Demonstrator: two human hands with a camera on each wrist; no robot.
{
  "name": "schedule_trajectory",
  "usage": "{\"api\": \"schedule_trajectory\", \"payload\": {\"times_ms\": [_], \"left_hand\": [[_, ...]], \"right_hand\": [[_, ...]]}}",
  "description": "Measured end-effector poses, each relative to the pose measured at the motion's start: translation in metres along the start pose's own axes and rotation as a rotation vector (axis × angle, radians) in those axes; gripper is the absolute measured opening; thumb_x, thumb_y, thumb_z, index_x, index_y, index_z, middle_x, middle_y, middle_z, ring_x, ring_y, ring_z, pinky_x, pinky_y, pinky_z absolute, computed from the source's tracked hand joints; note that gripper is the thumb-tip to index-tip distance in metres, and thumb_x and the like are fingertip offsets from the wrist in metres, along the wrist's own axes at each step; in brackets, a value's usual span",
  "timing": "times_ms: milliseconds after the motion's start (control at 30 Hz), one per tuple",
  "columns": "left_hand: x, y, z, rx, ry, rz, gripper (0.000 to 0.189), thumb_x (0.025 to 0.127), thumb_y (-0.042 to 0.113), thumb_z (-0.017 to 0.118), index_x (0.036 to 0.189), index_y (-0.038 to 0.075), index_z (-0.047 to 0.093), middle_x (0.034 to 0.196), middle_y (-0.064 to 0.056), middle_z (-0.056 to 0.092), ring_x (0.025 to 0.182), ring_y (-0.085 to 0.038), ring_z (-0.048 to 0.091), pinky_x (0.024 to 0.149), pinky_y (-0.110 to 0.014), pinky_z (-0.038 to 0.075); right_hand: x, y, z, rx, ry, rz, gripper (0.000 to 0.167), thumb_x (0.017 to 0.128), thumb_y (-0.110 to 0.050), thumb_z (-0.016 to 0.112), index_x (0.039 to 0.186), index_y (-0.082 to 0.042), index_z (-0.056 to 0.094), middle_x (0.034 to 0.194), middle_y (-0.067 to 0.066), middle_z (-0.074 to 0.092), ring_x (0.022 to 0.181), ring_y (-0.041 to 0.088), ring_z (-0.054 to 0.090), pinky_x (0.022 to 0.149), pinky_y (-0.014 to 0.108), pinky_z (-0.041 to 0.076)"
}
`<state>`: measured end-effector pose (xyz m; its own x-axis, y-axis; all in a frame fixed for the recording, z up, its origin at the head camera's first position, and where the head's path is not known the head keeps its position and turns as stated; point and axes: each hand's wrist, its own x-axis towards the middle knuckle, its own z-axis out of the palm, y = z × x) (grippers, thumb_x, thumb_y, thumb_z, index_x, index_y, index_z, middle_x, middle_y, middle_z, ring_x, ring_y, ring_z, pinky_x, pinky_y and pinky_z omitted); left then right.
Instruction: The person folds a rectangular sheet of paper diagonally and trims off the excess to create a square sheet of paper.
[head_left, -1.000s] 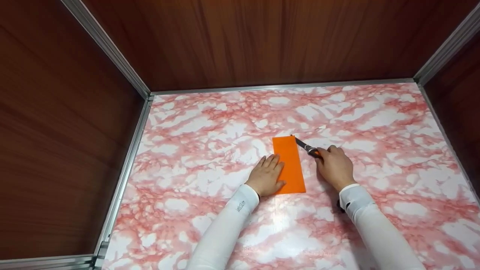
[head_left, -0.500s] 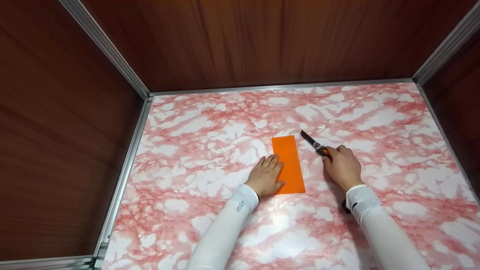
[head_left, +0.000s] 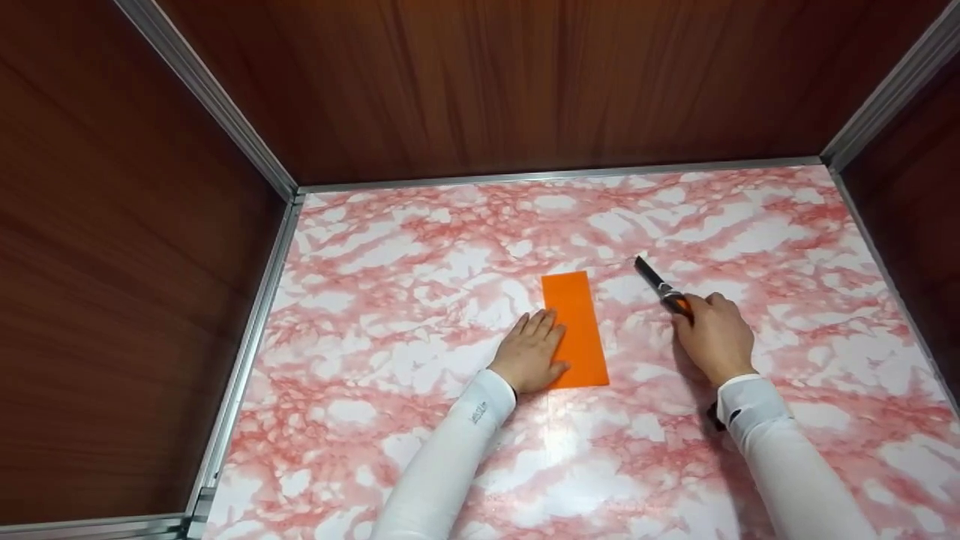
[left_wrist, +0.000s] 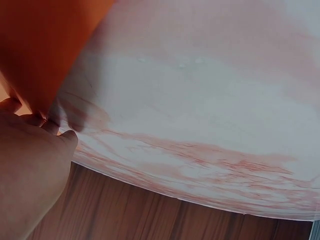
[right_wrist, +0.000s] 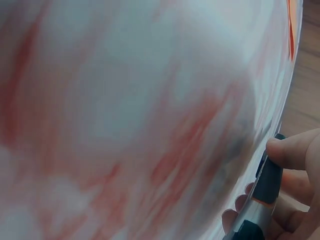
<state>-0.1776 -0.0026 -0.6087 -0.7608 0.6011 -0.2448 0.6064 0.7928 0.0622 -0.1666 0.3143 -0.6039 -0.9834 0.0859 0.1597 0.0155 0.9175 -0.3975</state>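
A flat orange rectangular sheet (head_left: 576, 330) lies on the table, longer from front to back than across. My left hand (head_left: 527, 351) rests on its left edge, fingers spread and straight; in the left wrist view the fingertips of that hand (left_wrist: 37, 155) meet the orange sheet (left_wrist: 47, 45). Off to the right, apart from the sheet, my right hand (head_left: 716, 337) grips a utility knife (head_left: 663, 289) whose dark blade points forward and left. Close up in the right wrist view, thumb and fingers close round the knife's black and grey handle (right_wrist: 269, 180).
The table top (head_left: 390, 315) has a red and white marbled pattern. Dark wood-grain panels (head_left: 480, 90) in metal frames stand at the back and both sides, with a metal rail (head_left: 525, 177) along the table's back edge.
My right hand has moved to the right with the utility knife, taking the blade away from the sheet's far right corner. The left hand has stayed on the sheet.
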Motion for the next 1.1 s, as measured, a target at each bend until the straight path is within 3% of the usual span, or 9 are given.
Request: {"api": "schedule_trajectory", "payload": {"times_ms": [400,1100], "left_hand": [[0.000,0.000,0.002,0.011,0.003,0.003,0.071,0.099,0.058,0.037,0.156,0.017,0.024,0.162,-0.007,0.013,0.147,-0.023,0.006,0.117,-0.041,0.006],[0.001,-0.001,0.002,0.005,0.029,0.017,0.071,0.099,0.057,0.039,0.155,0.016,0.026,0.161,-0.008,0.014,0.147,-0.024,0.009,0.117,-0.042,0.008]], "right_hand": [[-0.002,0.014,-0.002,-0.007,-0.013,0.049,0.039,0.091,-0.023,0.066,0.122,0.000,0.061,0.097,0.022,0.053,0.088,0.042,0.052,0.067,0.060,0.042],[-0.006,0.030,-0.007,0.016,0.009,0.100,0.038,0.091,-0.021,0.065,0.120,0.003,0.061,0.098,0.025,0.051,0.087,0.044,0.051,0.065,0.061,0.042]]}}
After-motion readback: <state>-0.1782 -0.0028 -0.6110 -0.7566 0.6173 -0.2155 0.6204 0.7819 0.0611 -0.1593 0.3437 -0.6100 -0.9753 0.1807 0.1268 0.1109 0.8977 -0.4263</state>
